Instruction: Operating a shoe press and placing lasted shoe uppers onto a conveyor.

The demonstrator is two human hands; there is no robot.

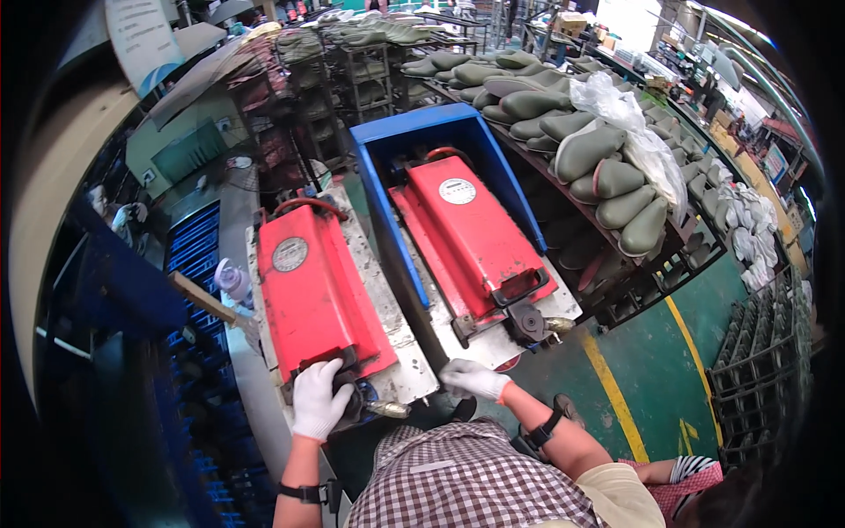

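Note:
My left hand (318, 400), in a white glove, is closed over the black handle (327, 359) at the near end of the left red machine cover (308, 286). Beside its fingers a brass-coloured fitting (388, 409) juts out at the machine's front. My right hand (475, 380), gloved the same way, is just right of the near corner of the white base plate (407, 365). Its fingers are curled, and whatever they may hold is hidden. Farther right sits a second red machine cover (471, 231) with its own black handle (521, 288), inside a blue hood (414, 125).
Racks at the right carry many olive-green shoe-shaped pieces (591, 151) and white plastic film (612, 104). A lidded bottle (232, 280) stands left of the left machine. Yellow lines (613, 396) mark the green floor. Another person's arm (673, 471) shows at the lower right.

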